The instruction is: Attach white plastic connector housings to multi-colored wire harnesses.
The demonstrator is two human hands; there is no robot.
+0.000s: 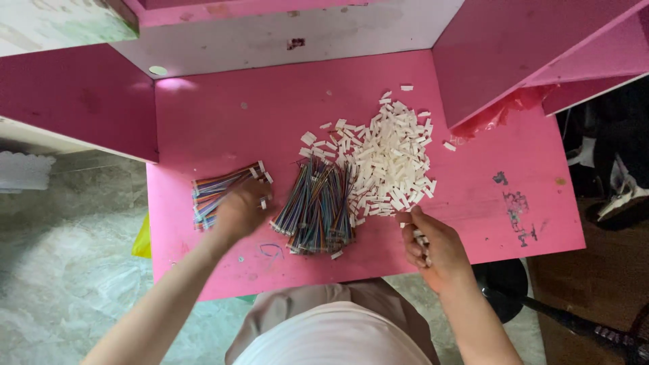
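Note:
On the pink table point(223, 122), my left hand point(240, 209) rests on a bundle of multicoloured ribbon cables point(213, 192) at the left, fingers curled over it. A second, larger pile of coloured cables with white plugs point(318, 206) lies in the middle. Behind it to the right spreads a heap of small white plastic connector housings point(389, 155). My right hand point(433, 247) is near the table's front edge, just below that heap, closed around several white connector pieces.
Pink shelf panels point(514, 54) rise at the right and back, and a pink side wall point(74, 101) at the left. A small loop of wire point(270, 250) lies near the front edge. A black stool base point(507, 287) stands on the floor at the right.

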